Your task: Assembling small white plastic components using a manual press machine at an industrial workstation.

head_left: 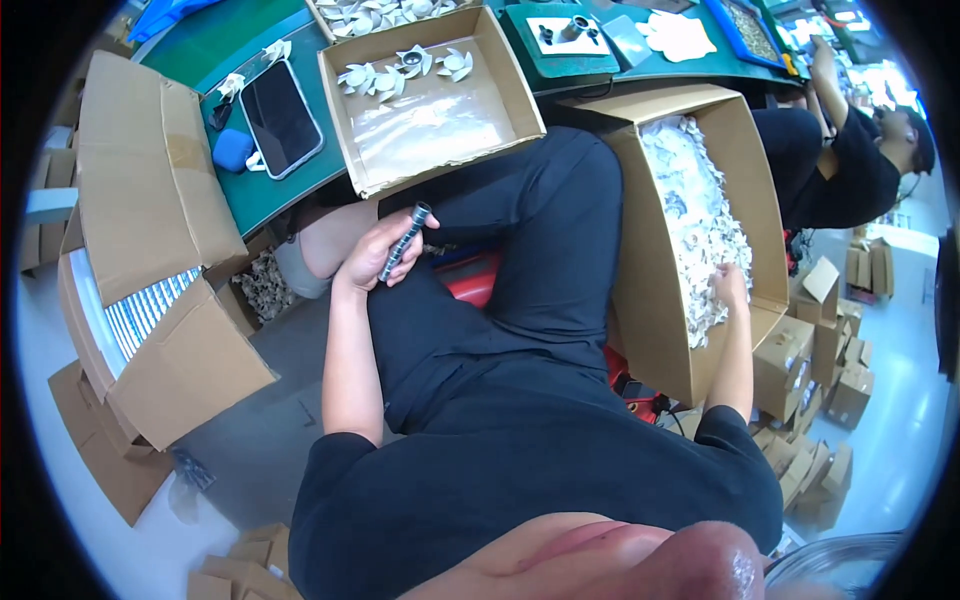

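My left hand [372,258] is wrapped round a short dark ribbed cylinder [402,243], which looks like a stack of rings, above my lap. My right hand [733,284] reaches into a tall cardboard box [755,190] on my right, its fingers drawn together at a heap of small white plastic parts [705,235]. Whatever those fingers hold is too small to make out. Ahead of me, a shallow cardboard box [432,172] on the table's edge contains several white fan wheels [385,82] and clear plastic sheeting, with neither hand in it.
A phone [282,118] and a blue case [233,150] lie on the green table [250,200]. A green fixture [560,52] stands beyond. Left of me is an open carton [150,180] with white trays; a person [850,170] sits at the far right.
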Demonstrator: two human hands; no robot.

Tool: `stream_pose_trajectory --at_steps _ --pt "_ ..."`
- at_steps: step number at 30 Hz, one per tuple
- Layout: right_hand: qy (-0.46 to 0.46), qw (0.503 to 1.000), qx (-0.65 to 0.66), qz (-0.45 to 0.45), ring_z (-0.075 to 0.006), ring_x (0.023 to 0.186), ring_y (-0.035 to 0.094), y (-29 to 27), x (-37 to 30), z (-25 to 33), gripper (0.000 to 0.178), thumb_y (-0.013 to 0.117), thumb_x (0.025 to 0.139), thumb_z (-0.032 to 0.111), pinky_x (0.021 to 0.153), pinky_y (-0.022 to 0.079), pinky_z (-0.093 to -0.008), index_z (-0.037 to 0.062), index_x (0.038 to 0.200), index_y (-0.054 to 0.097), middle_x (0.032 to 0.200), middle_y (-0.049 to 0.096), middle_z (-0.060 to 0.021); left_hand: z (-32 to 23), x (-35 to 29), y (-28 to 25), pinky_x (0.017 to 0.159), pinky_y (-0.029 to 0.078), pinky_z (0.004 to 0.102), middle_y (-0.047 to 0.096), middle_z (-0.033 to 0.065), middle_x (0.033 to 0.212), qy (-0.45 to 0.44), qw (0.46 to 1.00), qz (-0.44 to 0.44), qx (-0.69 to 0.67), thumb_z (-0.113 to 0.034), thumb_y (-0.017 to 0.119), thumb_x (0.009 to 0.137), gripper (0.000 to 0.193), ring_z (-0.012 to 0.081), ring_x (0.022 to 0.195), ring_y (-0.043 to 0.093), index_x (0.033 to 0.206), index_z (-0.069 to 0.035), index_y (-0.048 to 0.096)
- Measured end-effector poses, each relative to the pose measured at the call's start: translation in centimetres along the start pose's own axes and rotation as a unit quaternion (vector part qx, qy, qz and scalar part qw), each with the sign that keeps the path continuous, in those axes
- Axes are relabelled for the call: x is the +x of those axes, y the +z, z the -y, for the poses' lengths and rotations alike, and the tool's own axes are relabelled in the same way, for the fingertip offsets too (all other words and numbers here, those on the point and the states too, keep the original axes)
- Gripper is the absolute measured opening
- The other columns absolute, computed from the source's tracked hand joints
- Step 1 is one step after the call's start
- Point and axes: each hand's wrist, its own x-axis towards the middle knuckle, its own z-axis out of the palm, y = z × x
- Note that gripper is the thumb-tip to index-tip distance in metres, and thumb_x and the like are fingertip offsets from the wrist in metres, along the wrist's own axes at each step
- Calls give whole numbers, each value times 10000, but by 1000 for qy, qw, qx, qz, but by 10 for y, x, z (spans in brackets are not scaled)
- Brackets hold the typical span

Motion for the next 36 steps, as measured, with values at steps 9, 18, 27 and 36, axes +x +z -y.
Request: stream_pose_trajectory --at_steps 9,18,27,36 --pt "111 993 -14 34 -218 811 688 -16 -2 35 390 787 758 57 723 554 -359 -33 1128 701 941 731 -146 36 -11 4 369 369 200 505 8 677 -46 999 -8 -5 -342 453 1113 400 61 426 444 1279 6 563" --pt "-27 953 300 -25 -140 926 659 -47 38 52 404 672 899 32 819 523 -289 -17 1299 657 1023 715 -65 37 -11 -9 380 372 189 531 -4 678 -52 998 -25 27 -359 488 1098 433 47 441 466 1328 -8 591" --pt "-275 744 605 66 -205 1255 605 -142 44 393 469 577 1041 75 1049 498 -321 -29 1489 490 1456 567 -135 40 2 -10 381 383 197 563 0 687 -43 998 -17 44 -370 525 1078 456 53 431 476 1327 4 603" --pt "-262 671 654 230 -168 1115 637 -77 176 457 313 625 1035 124 972 540 -349 8 1326 628 1357 643 -128 48 -3 -5 385 405 208 591 11 720 -16 997 -60 39 -366 556 1068 457 69 441 499 1311 18 603"
